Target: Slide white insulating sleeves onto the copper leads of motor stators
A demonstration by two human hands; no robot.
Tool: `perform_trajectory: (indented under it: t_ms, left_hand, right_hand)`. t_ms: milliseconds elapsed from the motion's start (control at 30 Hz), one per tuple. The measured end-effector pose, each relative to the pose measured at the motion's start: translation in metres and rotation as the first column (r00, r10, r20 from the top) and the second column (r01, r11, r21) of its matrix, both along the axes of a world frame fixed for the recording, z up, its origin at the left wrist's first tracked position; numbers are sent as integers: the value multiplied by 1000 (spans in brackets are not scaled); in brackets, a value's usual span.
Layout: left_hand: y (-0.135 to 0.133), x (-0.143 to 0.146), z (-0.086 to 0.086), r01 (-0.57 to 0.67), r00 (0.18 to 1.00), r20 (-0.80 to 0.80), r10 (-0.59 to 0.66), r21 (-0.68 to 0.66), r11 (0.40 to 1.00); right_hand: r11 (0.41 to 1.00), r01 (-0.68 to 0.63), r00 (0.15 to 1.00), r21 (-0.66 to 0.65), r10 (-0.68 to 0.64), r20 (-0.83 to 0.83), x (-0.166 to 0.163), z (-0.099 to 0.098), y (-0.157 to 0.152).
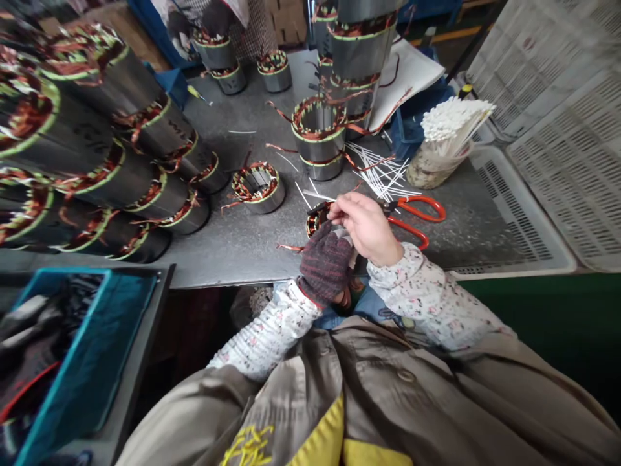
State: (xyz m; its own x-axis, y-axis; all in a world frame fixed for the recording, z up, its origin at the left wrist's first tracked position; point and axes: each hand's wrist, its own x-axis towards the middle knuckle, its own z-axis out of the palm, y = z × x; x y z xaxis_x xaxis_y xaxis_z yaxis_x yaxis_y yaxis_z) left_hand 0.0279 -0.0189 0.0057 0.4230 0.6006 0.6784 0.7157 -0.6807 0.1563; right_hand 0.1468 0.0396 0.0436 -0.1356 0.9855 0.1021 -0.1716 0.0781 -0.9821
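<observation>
My left hand (pixel 326 264), in a dark knitted glove, is closed over a wound motor stator (pixel 314 224) at the table's near edge; the glove hides most of it. Copper windings and a dark sleeve show at its rim, and a copper lead (pixel 291 247) sticks out to the left. Just above, my bare right hand (pixel 365 226) has thumb and forefinger pinched together on a thin white strip (pixel 317 195) pointing left. Red-handled scissors (pixel 421 208) lie right beside my right hand. Loose white sticks (pixel 381 171) are scattered behind them.
Another stator (pixel 259 188) stands left of my hands, and two stacked ones (pixel 319 139) stand behind. Piled stators (pixel 145 175) fill the left side. A tub of white sticks (pixel 439 162) and a white crate (pixel 519 213) are at right. Across the table, a co-worker's gloved hand (pixel 216 18) touches a stator.
</observation>
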Motion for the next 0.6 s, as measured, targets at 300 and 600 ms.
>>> perform_trajectory:
  t_ms: [300, 600]
  left_hand:
    - [18, -76, 50, 103, 900, -401, -172, -188, 977]
    - [43, -68, 64, 260, 849, -369, -377, -330, 908]
  right_hand:
    - [760, -57, 769, 647, -380, 515, 50, -39, -63]
    - [768, -44, 746, 639, -400, 533, 46, -49, -54]
